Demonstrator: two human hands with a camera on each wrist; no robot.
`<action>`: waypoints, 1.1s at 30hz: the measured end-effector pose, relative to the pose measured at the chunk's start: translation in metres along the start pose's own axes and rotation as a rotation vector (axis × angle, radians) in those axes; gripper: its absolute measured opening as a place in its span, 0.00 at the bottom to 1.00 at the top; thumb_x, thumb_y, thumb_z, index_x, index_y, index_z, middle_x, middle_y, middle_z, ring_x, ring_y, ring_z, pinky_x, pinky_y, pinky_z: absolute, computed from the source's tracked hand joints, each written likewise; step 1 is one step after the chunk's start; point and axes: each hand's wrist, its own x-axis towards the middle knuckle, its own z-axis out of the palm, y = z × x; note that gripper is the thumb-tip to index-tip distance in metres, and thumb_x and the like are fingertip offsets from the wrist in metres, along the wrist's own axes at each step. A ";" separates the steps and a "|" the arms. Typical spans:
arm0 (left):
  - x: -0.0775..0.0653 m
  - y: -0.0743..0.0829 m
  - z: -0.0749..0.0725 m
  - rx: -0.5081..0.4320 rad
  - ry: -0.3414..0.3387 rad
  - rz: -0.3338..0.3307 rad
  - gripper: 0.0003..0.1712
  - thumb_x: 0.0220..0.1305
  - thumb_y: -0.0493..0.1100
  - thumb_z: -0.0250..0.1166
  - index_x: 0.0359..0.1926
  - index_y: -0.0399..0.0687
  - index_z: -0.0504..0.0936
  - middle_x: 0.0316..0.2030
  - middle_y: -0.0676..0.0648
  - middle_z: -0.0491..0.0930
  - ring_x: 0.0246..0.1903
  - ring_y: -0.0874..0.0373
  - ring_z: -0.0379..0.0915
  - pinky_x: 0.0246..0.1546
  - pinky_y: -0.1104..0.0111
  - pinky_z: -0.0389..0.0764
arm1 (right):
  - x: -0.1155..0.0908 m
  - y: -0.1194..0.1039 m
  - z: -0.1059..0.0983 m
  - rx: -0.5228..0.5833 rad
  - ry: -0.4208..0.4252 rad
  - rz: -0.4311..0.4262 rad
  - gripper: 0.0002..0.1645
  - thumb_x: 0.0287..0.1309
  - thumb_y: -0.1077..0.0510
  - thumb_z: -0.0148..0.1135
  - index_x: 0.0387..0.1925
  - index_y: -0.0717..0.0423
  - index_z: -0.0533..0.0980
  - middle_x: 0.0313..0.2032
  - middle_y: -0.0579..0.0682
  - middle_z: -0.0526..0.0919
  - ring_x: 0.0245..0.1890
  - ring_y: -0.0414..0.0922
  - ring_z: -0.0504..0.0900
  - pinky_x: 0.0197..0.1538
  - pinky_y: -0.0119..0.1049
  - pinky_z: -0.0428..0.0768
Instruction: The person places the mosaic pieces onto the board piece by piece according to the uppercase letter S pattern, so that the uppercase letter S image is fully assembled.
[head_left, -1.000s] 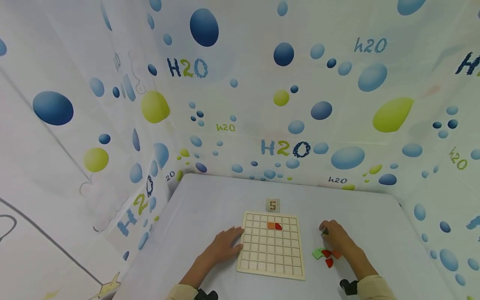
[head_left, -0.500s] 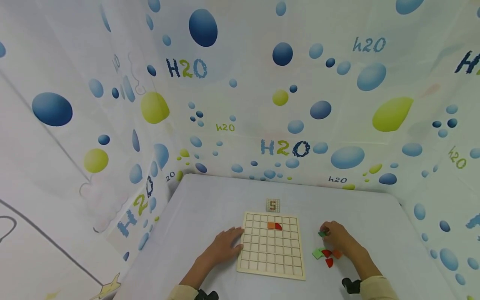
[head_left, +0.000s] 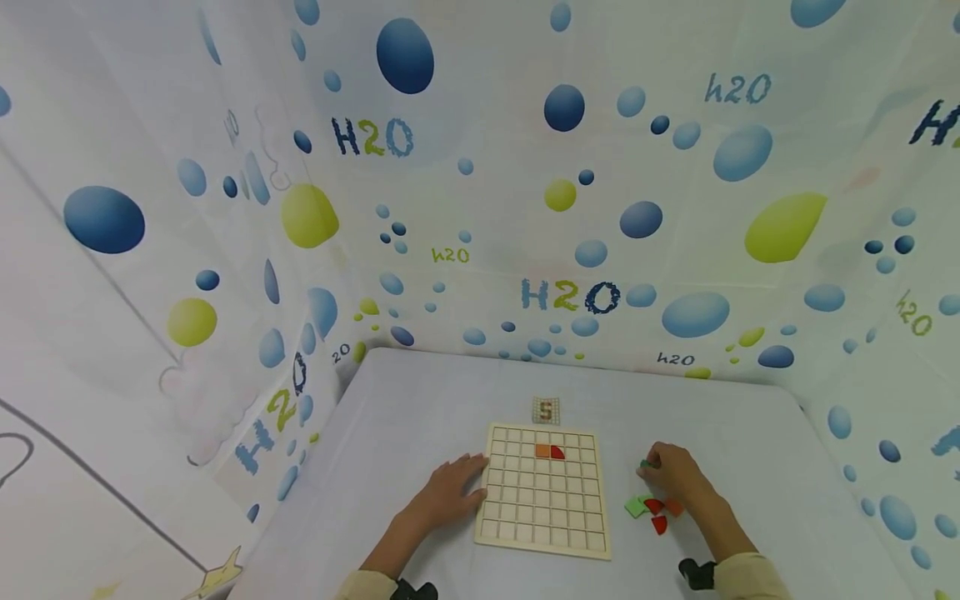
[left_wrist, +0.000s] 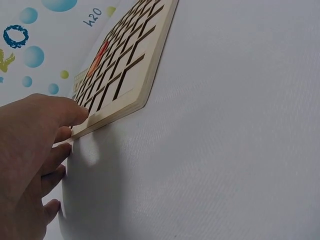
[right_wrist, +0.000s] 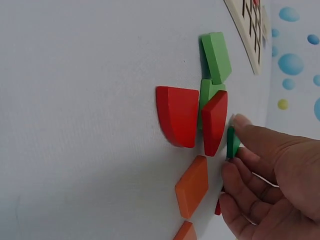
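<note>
My left hand (head_left: 448, 492) lies with loosely bent fingers at the left side of a wooden grid board (head_left: 543, 508), fingertips touching its edge. An orange square tile (head_left: 542, 451) and a red quarter-circle tile (head_left: 557, 452) sit side by side in the board's upper cells. To the right of the board, my right hand (head_left: 675, 475) pinches a dark green tile (right_wrist: 231, 142) between thumb and fingers; its full shape is hidden. Just below that hand lie loose tiles: light green (right_wrist: 217, 57), red (right_wrist: 177, 116) and orange (right_wrist: 192, 187). Another red tile (right_wrist: 218, 207) is partly behind the fingers.
Beyond the board's far edge lies a small card (head_left: 546, 410) with a gridded, S-like pattern. The white-covered table (head_left: 420, 392) meets a curtain (head_left: 480, 200) printed with bubbles and H2O lettering at the back and sides.
The dark green tile has shifted and turned slightly within my right hand's fingers, which moved only a little. My left hand and the board stayed in place.
</note>
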 end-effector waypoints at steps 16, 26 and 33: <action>-0.002 0.005 -0.005 -0.026 -0.006 -0.026 0.33 0.75 0.52 0.62 0.75 0.46 0.72 0.74 0.42 0.73 0.76 0.40 0.64 0.78 0.41 0.62 | -0.004 0.009 -0.005 0.131 -0.071 -0.072 0.16 0.64 0.67 0.69 0.52 0.61 0.80 0.46 0.55 0.79 0.48 0.51 0.79 0.56 0.53 0.85; -0.002 0.004 -0.004 -0.023 -0.021 -0.040 0.34 0.75 0.53 0.63 0.76 0.47 0.71 0.75 0.43 0.72 0.76 0.42 0.63 0.78 0.42 0.61 | 0.007 0.017 0.012 0.070 0.030 -0.149 0.13 0.61 0.67 0.71 0.48 0.62 0.82 0.46 0.55 0.82 0.50 0.56 0.82 0.60 0.60 0.83; -0.002 0.005 -0.005 -0.018 -0.012 -0.038 0.33 0.75 0.52 0.63 0.76 0.47 0.71 0.74 0.43 0.72 0.76 0.41 0.64 0.78 0.41 0.61 | 0.007 0.007 0.014 0.093 0.033 -0.161 0.11 0.62 0.66 0.70 0.46 0.63 0.82 0.43 0.54 0.83 0.47 0.53 0.83 0.57 0.56 0.84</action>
